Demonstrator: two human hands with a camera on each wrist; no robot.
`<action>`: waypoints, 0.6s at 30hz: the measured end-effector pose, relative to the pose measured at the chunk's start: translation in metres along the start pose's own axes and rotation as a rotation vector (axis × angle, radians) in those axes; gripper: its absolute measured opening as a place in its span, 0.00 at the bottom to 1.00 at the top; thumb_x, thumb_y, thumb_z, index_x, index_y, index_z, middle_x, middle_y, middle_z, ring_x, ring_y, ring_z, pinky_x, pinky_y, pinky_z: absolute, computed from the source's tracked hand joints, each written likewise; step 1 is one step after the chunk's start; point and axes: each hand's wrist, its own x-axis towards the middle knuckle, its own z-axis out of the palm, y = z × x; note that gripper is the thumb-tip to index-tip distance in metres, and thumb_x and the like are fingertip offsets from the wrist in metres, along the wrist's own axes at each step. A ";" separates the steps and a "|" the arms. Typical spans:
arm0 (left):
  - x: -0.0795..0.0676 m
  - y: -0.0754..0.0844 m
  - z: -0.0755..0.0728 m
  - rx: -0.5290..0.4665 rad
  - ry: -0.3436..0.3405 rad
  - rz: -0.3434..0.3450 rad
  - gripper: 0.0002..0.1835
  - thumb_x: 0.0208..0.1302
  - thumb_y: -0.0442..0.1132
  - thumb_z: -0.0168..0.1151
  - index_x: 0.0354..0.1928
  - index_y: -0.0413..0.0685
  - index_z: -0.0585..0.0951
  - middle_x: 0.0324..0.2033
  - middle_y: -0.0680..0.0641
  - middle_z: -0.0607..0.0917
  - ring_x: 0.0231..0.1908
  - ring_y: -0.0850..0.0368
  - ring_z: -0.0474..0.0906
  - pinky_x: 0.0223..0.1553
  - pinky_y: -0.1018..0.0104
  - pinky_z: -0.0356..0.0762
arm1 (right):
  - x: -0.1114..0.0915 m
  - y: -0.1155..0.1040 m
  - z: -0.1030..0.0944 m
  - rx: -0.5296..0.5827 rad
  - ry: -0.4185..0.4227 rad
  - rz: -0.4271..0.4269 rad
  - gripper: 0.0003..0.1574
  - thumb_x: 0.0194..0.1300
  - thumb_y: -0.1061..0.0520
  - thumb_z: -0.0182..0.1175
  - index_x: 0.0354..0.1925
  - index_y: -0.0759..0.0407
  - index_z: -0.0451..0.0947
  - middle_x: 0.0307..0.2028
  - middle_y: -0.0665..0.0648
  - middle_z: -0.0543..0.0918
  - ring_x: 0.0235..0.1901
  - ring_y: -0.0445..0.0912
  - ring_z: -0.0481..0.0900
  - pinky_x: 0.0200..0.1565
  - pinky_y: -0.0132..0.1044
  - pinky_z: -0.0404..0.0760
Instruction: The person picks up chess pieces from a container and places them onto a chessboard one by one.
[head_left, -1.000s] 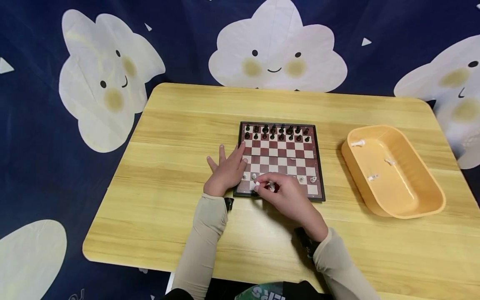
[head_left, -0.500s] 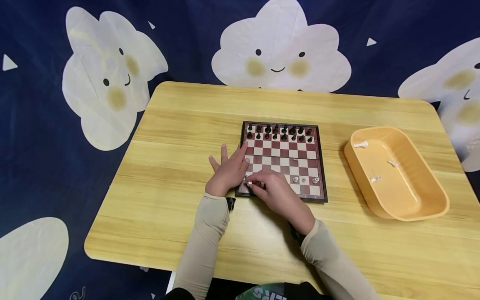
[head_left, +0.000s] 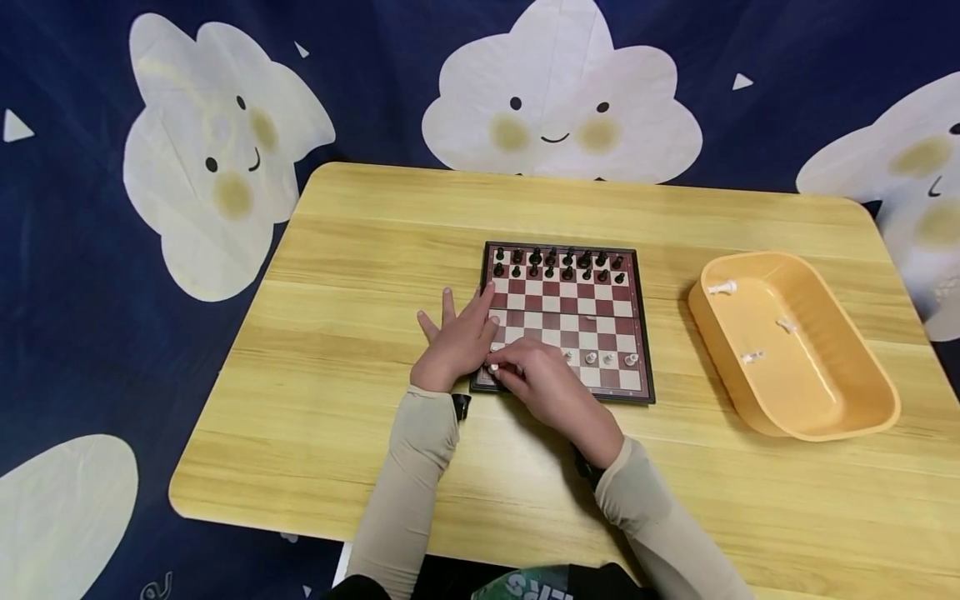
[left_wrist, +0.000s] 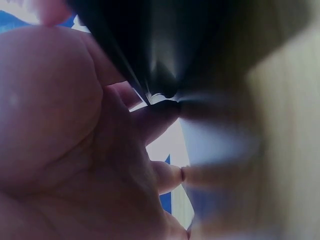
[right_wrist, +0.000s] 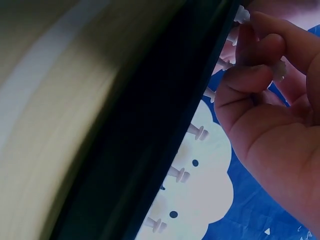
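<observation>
Near the front-left corner of the chessboard [head_left: 609, 327], my right hand [head_left: 551, 379] pinches a white chess piece [head_left: 493, 367] between thumb and fingertips. The right wrist view shows that piece [right_wrist: 243, 14] at the board's edge, and a second white chess piece [right_wrist: 279, 71] partly hidden among the curled fingers. My left hand [head_left: 453, 346] lies with spread fingers across the board's left edge. Its palm fills much of the left wrist view. White pawns [head_left: 591, 358] stand in a row, partly covered by my right hand. Two rows of black chess pieces [head_left: 551, 260] stand at the far side.
On the right of the wooden table [head_left: 360, 267] stands a yellow bin [head_left: 718, 358]. Several white pieces lie inside it, one white piece [head_left: 723, 287] near its far-left corner. A dark blue cloth [head_left: 375, 83] printed with clouds hangs behind the table.
My right hand has moved left along the near row toward the corner with the white chess piece, uncovering more pawns on its right. My left hand has stayed on the board's edge.
</observation>
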 end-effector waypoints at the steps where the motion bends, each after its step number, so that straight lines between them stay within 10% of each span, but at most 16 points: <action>1: 0.000 0.000 0.000 0.000 0.001 -0.001 0.32 0.85 0.52 0.35 0.84 0.65 0.43 0.82 0.50 0.50 0.78 0.39 0.16 0.66 0.28 0.08 | 0.000 0.000 0.000 -0.002 -0.004 0.002 0.11 0.69 0.64 0.67 0.49 0.61 0.89 0.44 0.56 0.90 0.48 0.50 0.86 0.53 0.47 0.83; 18: 0.000 -0.001 0.000 0.005 -0.003 -0.003 0.32 0.85 0.53 0.34 0.84 0.66 0.43 0.82 0.50 0.50 0.78 0.39 0.17 0.66 0.28 0.09 | 0.002 0.001 0.002 0.002 -0.030 0.022 0.12 0.69 0.64 0.67 0.50 0.60 0.89 0.45 0.56 0.90 0.50 0.50 0.85 0.56 0.47 0.82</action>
